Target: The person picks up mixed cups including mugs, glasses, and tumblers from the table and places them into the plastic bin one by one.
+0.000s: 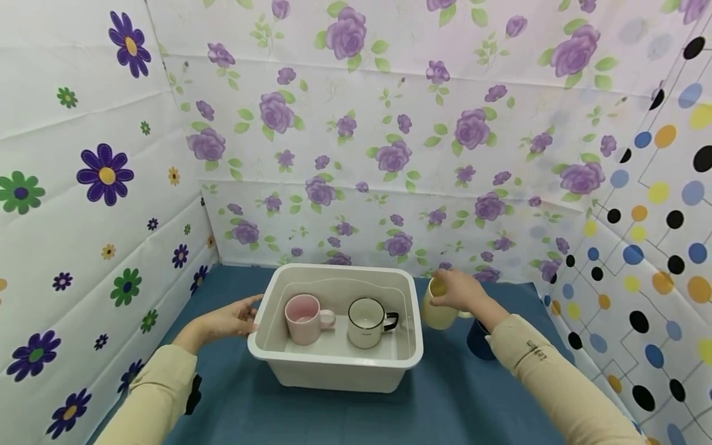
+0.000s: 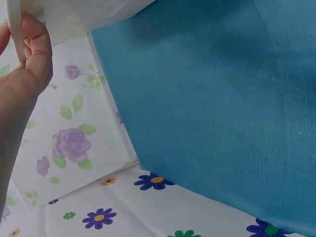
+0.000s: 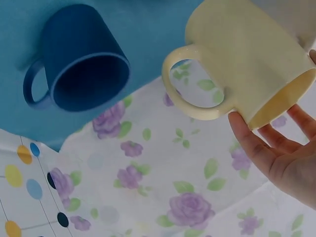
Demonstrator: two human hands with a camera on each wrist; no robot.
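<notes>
My left hand (image 1: 227, 317) pinches the left rim of a white plastic basin (image 1: 336, 360), thumb and fingers on either side of the lip in the left wrist view. Inside the basin stand a pink mug (image 1: 303, 329) and, to its right, a white mug (image 1: 364, 332) with a black rim and handle. Just outside the right wall, my right hand (image 1: 460, 292) grips a pale yellow mug (image 3: 237, 54) by its rim from above. That mug's handle points to the right in the head view, and the right wrist view shows it held up off the table.
A dark blue mug (image 3: 81, 42) stands on the blue tablecloth (image 1: 233, 395) to the right of the yellow one, partly hidden by my right forearm in the head view. Flowered sheets (image 1: 345, 154) hang behind and at the left; a dotted sheet (image 1: 656, 296) hangs at the right.
</notes>
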